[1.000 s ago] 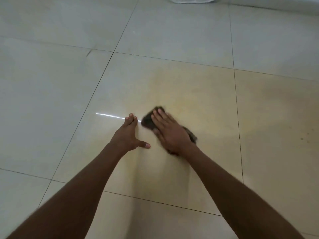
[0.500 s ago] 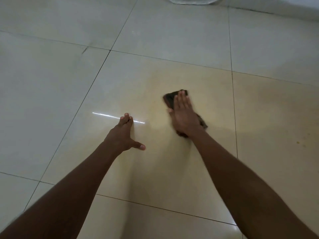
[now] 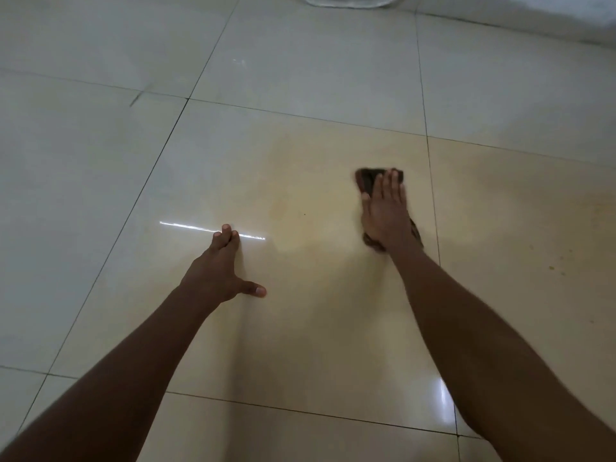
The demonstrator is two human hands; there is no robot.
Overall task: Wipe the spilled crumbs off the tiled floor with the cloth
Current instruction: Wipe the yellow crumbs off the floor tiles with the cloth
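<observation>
A dark brown cloth (image 3: 366, 180) lies flat on the glossy cream tiled floor (image 3: 300, 161), right of centre. My right hand (image 3: 386, 211) presses on it with straight fingers, covering most of it; cloth edges show past the fingertips and by the wrist. My left hand (image 3: 220, 268) rests flat on the tile to the left, fingers straight and thumb spread out. A few small yellowish crumbs (image 3: 551, 267) lie on the tile at the far right. One tiny dark speck (image 3: 304, 214) sits between my hands.
A white rounded object (image 3: 350, 0) sits at the top edge. A pale wall base (image 3: 550, 25) runs along the top right. Dark grout lines cross the floor, and a bright streak of reflected light (image 3: 186, 226) lies by my left fingertips.
My right hand has slid the cloth to the right and away from me, from beside my left hand toward the right grout line. The left hand has stayed planted.
</observation>
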